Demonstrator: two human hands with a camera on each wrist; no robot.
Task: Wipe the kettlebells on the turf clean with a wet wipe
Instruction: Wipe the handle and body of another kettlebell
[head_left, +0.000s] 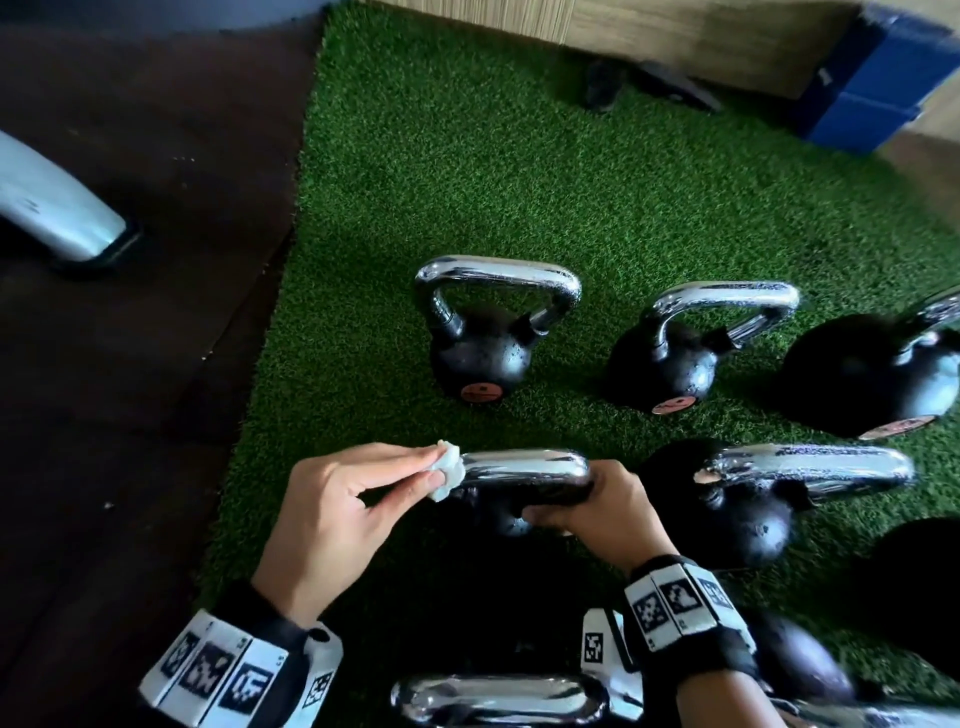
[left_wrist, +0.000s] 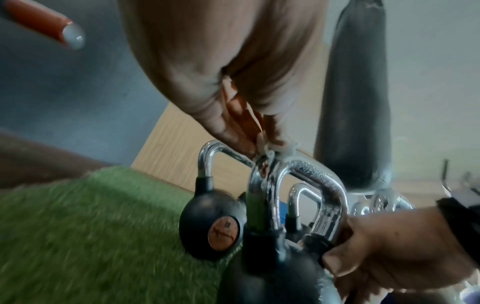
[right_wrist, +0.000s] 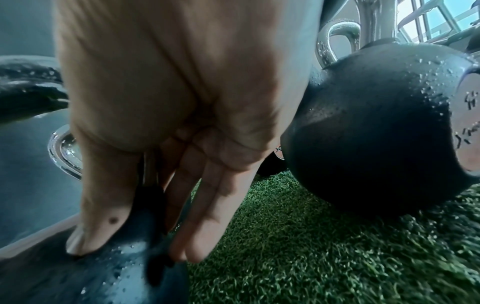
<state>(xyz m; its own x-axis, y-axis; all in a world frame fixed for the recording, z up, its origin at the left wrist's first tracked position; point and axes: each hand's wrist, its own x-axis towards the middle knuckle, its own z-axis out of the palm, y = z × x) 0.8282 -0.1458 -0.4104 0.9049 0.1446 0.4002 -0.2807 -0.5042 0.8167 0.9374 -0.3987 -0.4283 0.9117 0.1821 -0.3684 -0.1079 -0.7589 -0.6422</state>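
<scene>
In the head view, low and centre in the frame, the left hand (head_left: 332, 499) pinches a balled wet wipe (head_left: 445, 468) between thumb and fingertips and presses it to the left end of the chrome handle (head_left: 524, 466) of the nearest kettlebell (head_left: 506, 512), which stands on the turf (head_left: 467, 182). The handle's long axis runs left to right across the frame, so the unwiped bar lies to the right of the wipe, toward the right hand (head_left: 597, 506), whose fingers curl round the handle's right leg and steady the bell. Other kettlebells stand above and to the right, one (head_left: 483, 348) directly above the held one. In the left wrist view the wipe (left_wrist: 272, 149) sits at frame centre under the fingertips (left_wrist: 233, 135), on the top bend of the handle (left_wrist: 306, 174), with the right hand (left_wrist: 389, 246) clamped on the leg at lower right. In the right wrist view the right hand (right_wrist: 168, 123) fills the centre, thumb on the wet black body (right_wrist: 103, 267) at lower left, fingers running down beside the handle's leg; a neighbouring kettlebell (right_wrist: 376, 133) sits at right. Judging from this, the left hand is the nearer one for a sweep rightward along the bar.
</scene>
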